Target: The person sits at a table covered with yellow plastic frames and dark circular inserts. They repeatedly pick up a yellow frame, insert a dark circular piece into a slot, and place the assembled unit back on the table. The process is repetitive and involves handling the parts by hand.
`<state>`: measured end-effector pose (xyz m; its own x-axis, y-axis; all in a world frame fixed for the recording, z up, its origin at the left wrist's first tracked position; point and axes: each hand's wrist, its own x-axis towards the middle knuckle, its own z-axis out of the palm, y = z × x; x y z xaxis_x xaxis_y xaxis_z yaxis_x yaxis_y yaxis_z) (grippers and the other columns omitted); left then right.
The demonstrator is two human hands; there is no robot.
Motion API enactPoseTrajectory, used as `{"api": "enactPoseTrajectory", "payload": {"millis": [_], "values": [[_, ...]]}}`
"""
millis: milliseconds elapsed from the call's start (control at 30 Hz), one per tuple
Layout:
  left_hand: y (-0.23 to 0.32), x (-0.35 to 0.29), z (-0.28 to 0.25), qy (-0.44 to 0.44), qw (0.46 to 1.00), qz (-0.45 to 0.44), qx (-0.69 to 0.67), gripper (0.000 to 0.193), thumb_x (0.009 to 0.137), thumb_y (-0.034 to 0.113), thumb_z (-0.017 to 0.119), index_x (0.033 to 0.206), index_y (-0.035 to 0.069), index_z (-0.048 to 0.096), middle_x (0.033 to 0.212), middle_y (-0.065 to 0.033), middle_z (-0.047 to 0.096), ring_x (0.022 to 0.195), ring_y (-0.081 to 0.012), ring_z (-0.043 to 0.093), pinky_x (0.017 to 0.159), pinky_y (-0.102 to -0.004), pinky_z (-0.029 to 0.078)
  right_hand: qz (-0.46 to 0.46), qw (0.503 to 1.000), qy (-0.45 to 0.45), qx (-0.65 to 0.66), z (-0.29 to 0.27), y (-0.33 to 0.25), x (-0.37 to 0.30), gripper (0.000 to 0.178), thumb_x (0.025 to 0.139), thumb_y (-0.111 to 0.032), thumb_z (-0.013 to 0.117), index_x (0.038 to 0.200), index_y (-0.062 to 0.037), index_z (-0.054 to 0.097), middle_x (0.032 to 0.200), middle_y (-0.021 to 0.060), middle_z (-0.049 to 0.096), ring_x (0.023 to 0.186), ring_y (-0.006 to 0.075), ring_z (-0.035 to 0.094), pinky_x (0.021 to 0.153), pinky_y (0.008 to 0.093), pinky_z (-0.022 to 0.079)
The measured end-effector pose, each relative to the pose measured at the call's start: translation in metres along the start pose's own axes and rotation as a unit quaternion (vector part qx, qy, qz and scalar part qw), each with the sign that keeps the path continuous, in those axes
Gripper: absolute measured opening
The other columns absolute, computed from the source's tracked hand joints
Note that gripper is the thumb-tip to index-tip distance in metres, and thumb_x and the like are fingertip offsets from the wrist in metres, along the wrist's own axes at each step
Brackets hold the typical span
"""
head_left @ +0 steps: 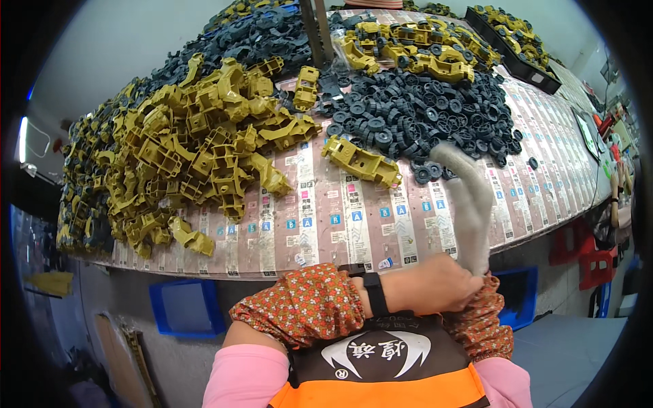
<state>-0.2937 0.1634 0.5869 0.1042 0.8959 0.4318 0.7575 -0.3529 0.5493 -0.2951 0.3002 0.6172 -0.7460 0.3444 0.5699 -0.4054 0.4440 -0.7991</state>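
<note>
My left hand [449,282] is bare, with a dark band on the wrist. It reaches across my body and its closed fingers grip the cuff of a pale knitted glove [473,234]. My right hand [469,197] is raised above the table edge inside this glove; motion smears its fingers, which bend leftward at the top. Beyond it lies a heap of black toy wheels [435,112]. A single yellow plastic toy vehicle body [360,162] rests on the table, left of the gloved hand and apart from it.
A large heap of yellow vehicle bodies [197,143] covers the table's left, with dark parts [252,41] behind. Yellow bodies fitted with wheels [428,51] lie at the back, near a black crate [544,81]. Blue bins [187,309] and red stools [598,265] stand below.
</note>
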Motion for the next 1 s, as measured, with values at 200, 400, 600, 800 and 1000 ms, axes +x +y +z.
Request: {"api": "enactPoseTrajectory", "payload": {"millis": [200, 400, 600, 800, 1000], "values": [[-0.004, -0.024, -0.033, 0.07, 0.979, -0.189, -0.036, 0.019, 0.104, 0.028, 0.062, 0.104, 0.008, 0.06, 0.086, -0.0127, 0.068, 0.079, -0.0321, 0.071, 0.067, -0.0404, 0.055, 0.141, 0.984, -0.013, -0.104, 0.005, 0.029, -0.004, 0.015, 0.098, -0.002, 0.066, 0.109, 0.0041, 0.074, 0.097, 0.0143, 0.076, 0.09, 0.0215, 0.072, 0.084, 0.0332, 0.056], [-0.044, -0.123, -0.054, 0.232, 0.748, -0.45, -0.429, 0.032, 0.111, 0.036, 0.057, 0.128, 0.008, 0.057, 0.114, -0.0096, 0.071, 0.101, -0.0225, 0.071, 0.087, -0.0364, 0.058, -0.012, 0.923, -0.151, -0.353, 0.053, 0.022, 0.026, 0.056, 0.08, -0.021, 0.084, 0.129, -0.0009, 0.065, 0.098, 0.0157, 0.066, 0.089, 0.0344, 0.066, 0.08, 0.0445, 0.054], [-0.046, -0.157, -0.069, 0.394, 0.558, -0.418, -0.599, 0.061, 0.11, 0.036, 0.059, 0.16, 0.015, 0.032, 0.154, -0.0163, 0.052, 0.135, -0.0274, 0.057, 0.109, -0.0423, 0.052, -0.035, 0.908, -0.2, -0.366, 0.085, 0.0, 0.013, 0.042, 0.075, -0.025, 0.084, 0.105, -0.0041, 0.063, 0.093, 0.0151, 0.065, 0.088, 0.0359, 0.066, 0.073, 0.0487, 0.051], [-0.048, -0.153, -0.067, 0.447, 0.519, -0.385, -0.619, 0.063, 0.109, 0.037, 0.062, 0.159, 0.016, 0.031, 0.147, -0.0084, 0.056, 0.132, -0.025, 0.059, 0.107, -0.0421, 0.053, -0.066, 0.874, -0.303, -0.374, 0.086, -0.032, -0.035, 0.019, 0.079, -0.011, 0.07, 0.096, -0.0061, 0.063, 0.085, 0.0103, 0.061, 0.084, 0.0304, 0.065, 0.07, 0.0449, 0.048], [-0.053, -0.172, -0.059, 0.41, 0.585, -0.355, -0.603, 0.05, 0.108, 0.026, 0.063, 0.154, 0.013, 0.048, 0.144, -0.0041, 0.061, 0.132, -0.0192, 0.059, 0.112, -0.0407, 0.05, -0.043, 0.909, -0.36, -0.204, 0.065, -0.049, -0.022, 0.022, 0.084, -0.011, 0.073, 0.104, -0.0062, 0.066, 0.092, 0.0112, 0.064, 0.09, 0.0334, 0.066, 0.075, 0.0463, 0.05]]}}
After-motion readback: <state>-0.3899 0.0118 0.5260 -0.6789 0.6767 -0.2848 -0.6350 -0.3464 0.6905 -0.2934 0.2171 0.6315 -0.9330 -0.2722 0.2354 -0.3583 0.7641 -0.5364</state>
